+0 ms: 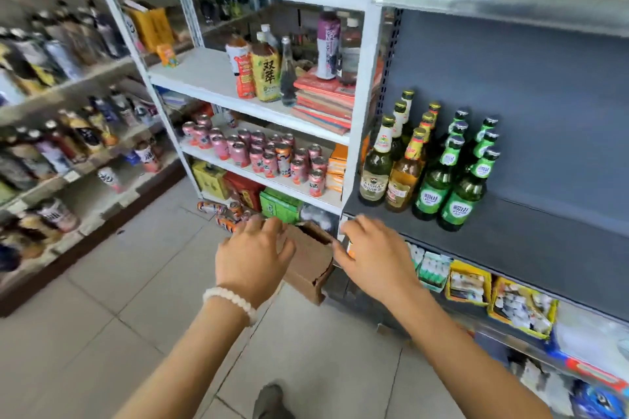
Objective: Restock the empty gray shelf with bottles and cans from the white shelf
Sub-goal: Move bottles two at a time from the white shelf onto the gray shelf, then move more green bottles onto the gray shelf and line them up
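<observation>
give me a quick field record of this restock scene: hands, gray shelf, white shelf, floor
left hand: open, empty, above cardboard box
right hand: open, empty, near gray shelf edge
gray shelf: beer bottles in rows at left end, rest bare
white shelf: pink cans on lower tier, mixed bottles above
floor: box, cans

Pale tiled floor, stocked aisles.

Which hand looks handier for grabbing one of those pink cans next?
Probably the left hand: it is empty, fingers relaxed, on the side below the pink cans on the white shelf. The right hand, also empty, hangs nearer the gray shelf.
</observation>
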